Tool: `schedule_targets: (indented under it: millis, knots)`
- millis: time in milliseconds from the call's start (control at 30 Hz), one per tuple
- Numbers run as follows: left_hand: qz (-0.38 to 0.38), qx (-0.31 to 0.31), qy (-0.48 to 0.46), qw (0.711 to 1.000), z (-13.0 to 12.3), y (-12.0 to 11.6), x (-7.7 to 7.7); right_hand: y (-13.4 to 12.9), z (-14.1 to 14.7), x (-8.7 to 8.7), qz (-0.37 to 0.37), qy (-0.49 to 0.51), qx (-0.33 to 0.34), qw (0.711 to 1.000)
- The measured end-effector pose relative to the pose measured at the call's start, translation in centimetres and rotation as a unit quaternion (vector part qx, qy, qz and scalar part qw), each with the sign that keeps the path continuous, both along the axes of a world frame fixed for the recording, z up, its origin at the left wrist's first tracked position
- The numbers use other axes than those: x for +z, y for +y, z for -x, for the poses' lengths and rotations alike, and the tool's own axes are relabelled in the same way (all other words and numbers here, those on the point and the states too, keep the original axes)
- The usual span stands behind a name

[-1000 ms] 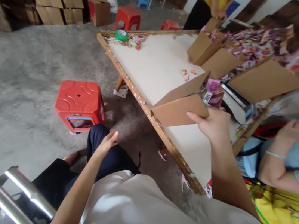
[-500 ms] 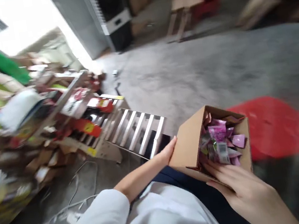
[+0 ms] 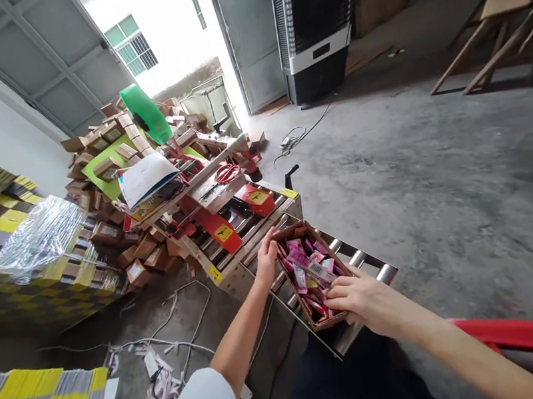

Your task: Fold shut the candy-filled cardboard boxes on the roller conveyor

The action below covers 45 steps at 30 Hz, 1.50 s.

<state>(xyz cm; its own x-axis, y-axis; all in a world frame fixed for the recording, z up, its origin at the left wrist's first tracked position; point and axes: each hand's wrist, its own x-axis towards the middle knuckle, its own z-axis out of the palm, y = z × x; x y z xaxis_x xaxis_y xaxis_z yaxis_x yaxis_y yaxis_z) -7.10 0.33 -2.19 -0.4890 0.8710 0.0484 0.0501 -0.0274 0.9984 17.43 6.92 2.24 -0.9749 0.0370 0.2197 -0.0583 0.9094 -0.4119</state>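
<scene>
An open cardboard box (image 3: 316,328) rests on the roller conveyor (image 3: 357,258) in front of me, tilted in view. Small pink and purple packets (image 3: 307,264) fill it, several with printed white labels. My left hand (image 3: 268,258) grips the far left corner of the box, fingers over its rim. On the right side, my right hand (image 3: 360,296) holds the near part of the box wall, its fingers reaching inside onto the packets. The wall under that hand is partly hidden.
A carton-sealing machine with red parts (image 3: 218,231) and a green tape roll (image 3: 146,114) adjoins the conveyor; red scissors (image 3: 227,173) lie on it. Small cartons (image 3: 147,259) pile behind. Cables (image 3: 187,340) cross the floor. A red container rim (image 3: 530,333) is at right.
The box has moved left from beside my body onto the conveyor rollers, both hands still on it. My view has turned left, bringing the sealing machine nearer the middle.
</scene>
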Motion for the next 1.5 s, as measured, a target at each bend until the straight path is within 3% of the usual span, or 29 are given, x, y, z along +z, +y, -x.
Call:
schedule_targets:
  millis: [167,267,333,400,500,700,867,967,1067,1167,1300,1400,1500]
  knots:
    - [-0.049,-0.011,-0.025,0.998,0.3,0.9,1.8,-2.5,-0.9,1.2,-0.025,0.145,-0.121,0.982]
    - [-0.058,0.009,-0.020,0.998,-0.1,0.4,1.8,-4.2,1.5,1.4,0.007,0.161,-0.217,0.963]
    - [-0.059,0.006,-0.006,0.998,-0.1,0.2,1.8,-4.4,4.2,0.9,0.016,0.100,-0.263,0.960]
    - [-0.050,-0.007,0.003,0.999,0.2,0.2,1.7,-3.7,6.7,0.0,0.021,0.002,-0.275,0.961]
    - [-0.017,-0.017,0.017,1.000,0.8,0.5,1.7,-2.3,8.9,-1.1,0.022,-0.092,-0.241,0.966]
    - [0.002,-0.054,0.129,0.990,1.9,1.3,2.3,-2.2,9.7,-2.5,-0.012,-0.084,-0.306,0.948]
    - [0.019,-0.134,0.199,0.971,2.8,1.8,3.7,-2.6,9.7,-2.2,0.038,-0.067,-0.349,0.934]
    - [0.030,-0.190,0.253,0.948,3.5,2.1,4.6,-2.8,8.3,-0.8,0.100,0.057,-0.332,0.936]
    - [0.034,-0.243,0.321,0.915,3.8,2.6,5.2,-3.4,6.6,-0.2,0.088,0.156,-0.332,0.926]
    - [0.053,-0.286,0.356,0.888,3.7,3.3,5.8,-4.2,6.3,-1.5,0.042,0.091,-0.380,0.920]
    - [0.067,-0.352,0.431,0.828,2.8,4.5,6.8,-4.5,7.7,-4.4,-0.028,0.005,-0.376,0.926]
    - [0.046,-0.375,0.491,0.785,2.2,5.3,7.2,-4.4,7.9,-5.2,-0.043,0.052,-0.388,0.919]
    - [0.037,-0.398,0.496,0.771,2.0,5.7,7.3,-4.6,6.7,-4.8,-0.018,0.153,-0.377,0.913]
